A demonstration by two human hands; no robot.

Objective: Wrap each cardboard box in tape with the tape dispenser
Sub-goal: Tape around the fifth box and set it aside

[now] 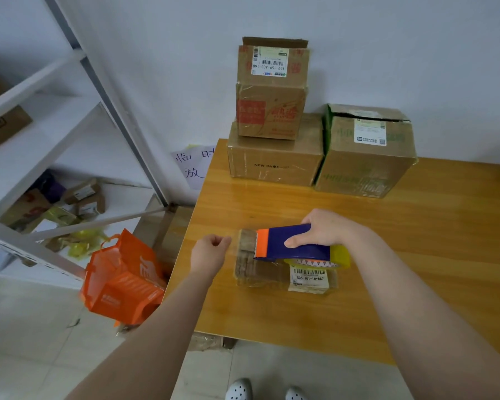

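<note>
Tape dispenser point(295, 244) atop the cardboard box point(257, 272), on the counter point(430, 226).
Right hand point(328, 228) grips it; its orange end points at the curled left hand point(210, 252), whose pinch on any tape I can't make out.

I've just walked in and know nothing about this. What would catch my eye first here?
The bright blue and orange tape dispenser stands out, gripped by the right hand and resting on a small flat cardboard box in the middle of the wooden table. The left hand is curled just off the box's left end. Larger cardboard boxes sit stacked at the table's far edge, and an orange basket sits lower down, left of the table.
</note>
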